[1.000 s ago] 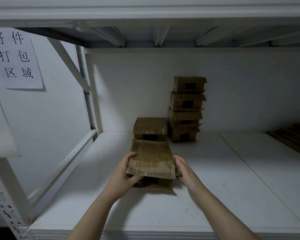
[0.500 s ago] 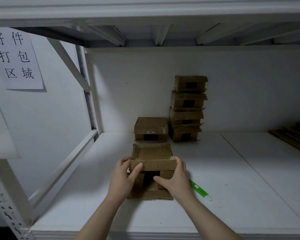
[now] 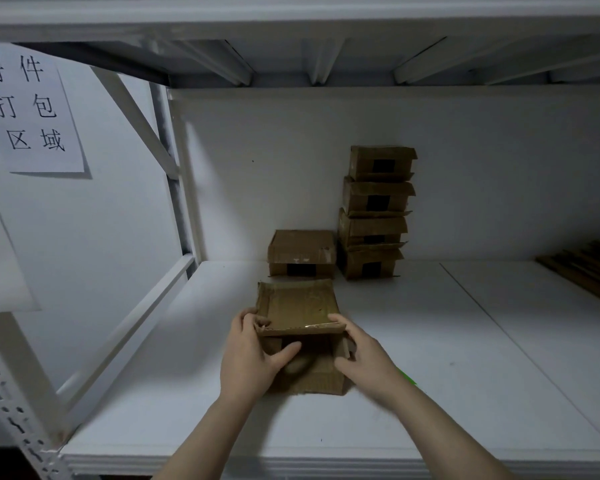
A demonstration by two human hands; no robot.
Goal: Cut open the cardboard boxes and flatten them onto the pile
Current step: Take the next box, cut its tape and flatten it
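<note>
A small brown cardboard box [image 3: 298, 306] stands on the white shelf [image 3: 430, 341] in front of me, its near end open with flaps spread. My left hand [image 3: 250, 355] grips its left near corner, thumb reaching into the opening. My right hand [image 3: 364, 355] holds the right near corner, thumb on the top edge. Behind it sits a single closed box [image 3: 302, 252], and a stack of several boxes [image 3: 376, 213] rises against the back wall. A green cutter [image 3: 407, 378] lies on the shelf, mostly hidden by my right wrist.
A pile of flattened cardboard [image 3: 589, 268] lies at the far right of the shelf. The white rack's upright and diagonal brace [image 3: 174, 188] stand at the left. A paper sign [image 3: 28, 109] hangs on the left wall. A shelf level runs overhead.
The box was held tilted above the shelf a second ago; now it rests on the shelf. Both hands shifted to its near open end, and the left thumb went into the opening.
</note>
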